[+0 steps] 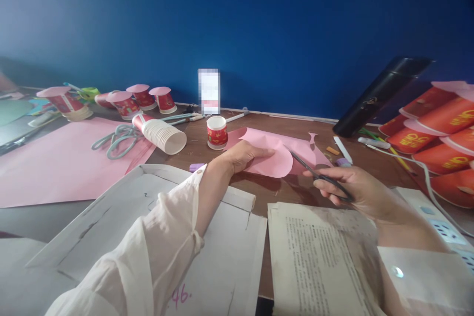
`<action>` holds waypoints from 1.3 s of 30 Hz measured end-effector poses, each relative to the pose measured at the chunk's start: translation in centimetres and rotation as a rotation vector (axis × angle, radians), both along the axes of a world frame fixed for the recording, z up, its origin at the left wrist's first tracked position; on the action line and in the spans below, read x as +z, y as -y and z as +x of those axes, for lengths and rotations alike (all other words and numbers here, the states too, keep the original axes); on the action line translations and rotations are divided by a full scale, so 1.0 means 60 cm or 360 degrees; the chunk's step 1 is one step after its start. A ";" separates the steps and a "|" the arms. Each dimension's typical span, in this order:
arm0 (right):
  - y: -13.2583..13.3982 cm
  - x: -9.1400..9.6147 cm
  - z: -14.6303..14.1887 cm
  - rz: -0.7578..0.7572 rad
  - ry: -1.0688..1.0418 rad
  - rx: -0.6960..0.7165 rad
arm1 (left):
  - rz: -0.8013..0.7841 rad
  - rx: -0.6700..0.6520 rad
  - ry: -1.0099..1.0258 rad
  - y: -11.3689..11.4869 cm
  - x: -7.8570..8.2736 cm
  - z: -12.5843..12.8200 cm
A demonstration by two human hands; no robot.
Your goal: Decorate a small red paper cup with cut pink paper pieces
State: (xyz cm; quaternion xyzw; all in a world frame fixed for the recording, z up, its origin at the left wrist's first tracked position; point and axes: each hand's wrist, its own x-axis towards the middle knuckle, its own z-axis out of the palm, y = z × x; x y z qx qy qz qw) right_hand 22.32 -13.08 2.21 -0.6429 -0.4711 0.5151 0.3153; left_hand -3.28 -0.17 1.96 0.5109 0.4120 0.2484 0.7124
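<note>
My left hand [242, 155] grips a sheet of pink paper [274, 155] with a rounded cut edge, held just above the brown table. My right hand [351, 190] is closed round the handles of dark scissors [314, 174], whose blades point left and up into the pink paper near its rounded edge. A small red and white paper cup [217, 132] stands upright just behind my left hand. Both arms wear white sleeves.
A stack of paper cups [160, 133] lies on its side by a large pink sheet [55, 163]. Pink-topped red cups [128, 103] stand at the back left, stacked red cups [440, 133] at right. A black bottle [381, 94], pens, a power strip [440, 224], printed page [314, 256] and cardboard [122, 207] lie around.
</note>
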 end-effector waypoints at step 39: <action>-0.001 0.009 -0.019 -0.0023 0.0011 0.0076 | 0.0089 -0.0211 0.0038 0.002 0.012 -0.015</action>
